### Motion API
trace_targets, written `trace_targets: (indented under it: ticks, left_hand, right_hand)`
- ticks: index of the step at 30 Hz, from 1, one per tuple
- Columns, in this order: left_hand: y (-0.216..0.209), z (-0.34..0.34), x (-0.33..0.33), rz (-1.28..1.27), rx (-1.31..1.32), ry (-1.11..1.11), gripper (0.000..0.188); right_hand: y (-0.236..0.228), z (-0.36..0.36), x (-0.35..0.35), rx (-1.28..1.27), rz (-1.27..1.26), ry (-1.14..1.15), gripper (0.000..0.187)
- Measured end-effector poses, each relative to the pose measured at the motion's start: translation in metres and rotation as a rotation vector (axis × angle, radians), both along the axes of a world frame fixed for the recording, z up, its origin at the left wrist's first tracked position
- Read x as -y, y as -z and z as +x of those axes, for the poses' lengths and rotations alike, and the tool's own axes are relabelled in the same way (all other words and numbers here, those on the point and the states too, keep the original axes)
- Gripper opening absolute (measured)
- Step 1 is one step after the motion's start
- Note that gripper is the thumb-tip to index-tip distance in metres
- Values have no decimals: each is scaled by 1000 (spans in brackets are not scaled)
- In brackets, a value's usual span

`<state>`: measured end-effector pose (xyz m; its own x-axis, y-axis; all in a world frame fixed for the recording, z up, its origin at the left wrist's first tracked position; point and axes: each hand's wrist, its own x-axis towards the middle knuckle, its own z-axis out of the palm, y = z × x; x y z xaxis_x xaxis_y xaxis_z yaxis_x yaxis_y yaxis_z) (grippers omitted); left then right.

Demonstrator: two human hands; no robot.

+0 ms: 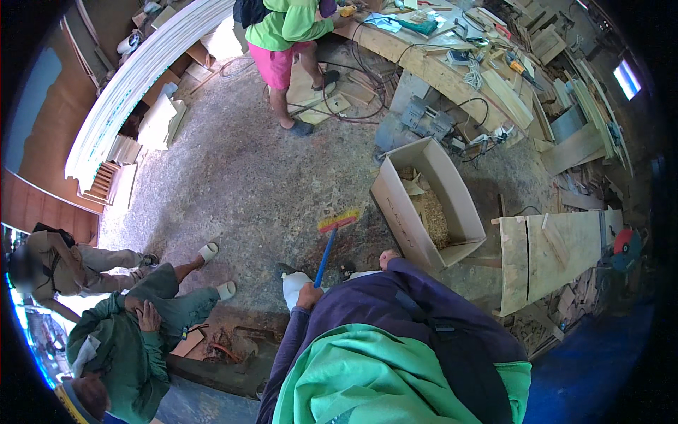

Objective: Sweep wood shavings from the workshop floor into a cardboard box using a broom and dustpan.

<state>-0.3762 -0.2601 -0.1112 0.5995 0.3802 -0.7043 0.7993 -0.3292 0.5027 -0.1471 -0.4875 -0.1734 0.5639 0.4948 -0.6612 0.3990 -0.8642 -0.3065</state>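
Observation:
A broom (339, 220) with yellow and red bristles rests on the floor in front of me. Its blue handle slants back toward me, and my left hand (308, 295) is closed round the upper end. My right hand (388, 258) is close to the near left side of a large open cardboard box (395, 212). The fingers there are too small and turned away to make out, and I cannot tell whether they touch the box. Wood shavings (432, 222) and a few scraps lie inside the box.
A long workbench (452, 74) with tools and cables runs along the far right, a motor (427, 119) below it. One person (286, 42) stands at the bench; two others (120, 339) are at the left. White boards (145, 78) are stacked far left; a plywood table (558, 254) stands right.

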Motion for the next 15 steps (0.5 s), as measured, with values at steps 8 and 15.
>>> trace_targets:
  ticks: [8,15]
  left_hand:
    - [5,-1,-1,-29,-55,-21,30]
    - [16,-4,-1,-51,-28,-25,30]
  right_hand:
    - [23,-2,3,41,59,145,14]
    - [38,0,7,92,-58,148,12]
